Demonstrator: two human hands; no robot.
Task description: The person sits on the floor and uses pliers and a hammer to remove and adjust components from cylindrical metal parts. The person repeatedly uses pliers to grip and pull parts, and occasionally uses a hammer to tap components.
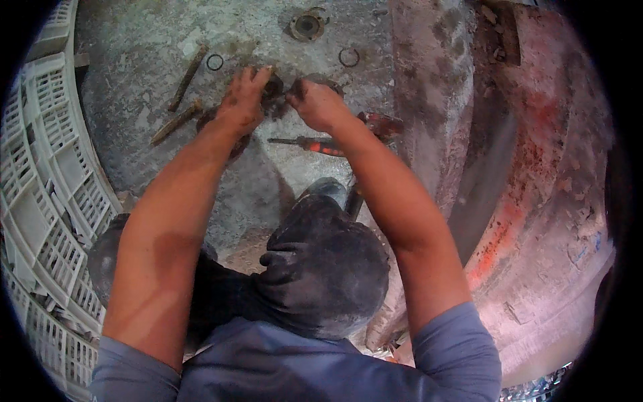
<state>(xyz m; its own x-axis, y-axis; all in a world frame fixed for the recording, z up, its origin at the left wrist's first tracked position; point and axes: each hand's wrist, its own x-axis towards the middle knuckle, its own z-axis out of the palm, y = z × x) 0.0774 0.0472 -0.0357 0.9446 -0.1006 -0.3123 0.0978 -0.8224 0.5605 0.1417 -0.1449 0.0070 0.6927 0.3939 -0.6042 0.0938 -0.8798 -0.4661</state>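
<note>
Crouched over a stained concrete floor [268,174], a person works a small dark round metal part [276,88] between both hands; the left hand [242,102] lies spread over it at nine o'clock, the right hand [315,102] pinches its three o'clock edge. Grimy and half hidden, it looks rigid, heavy for its size and probably greasy, best gripped by the rim; an orange-handled screwdriver [309,143] lies at five o'clock, two metal rings [215,62] beyond.

Stained concrete floor [154,87], white plastic crates [47,187] stacked left.
</note>
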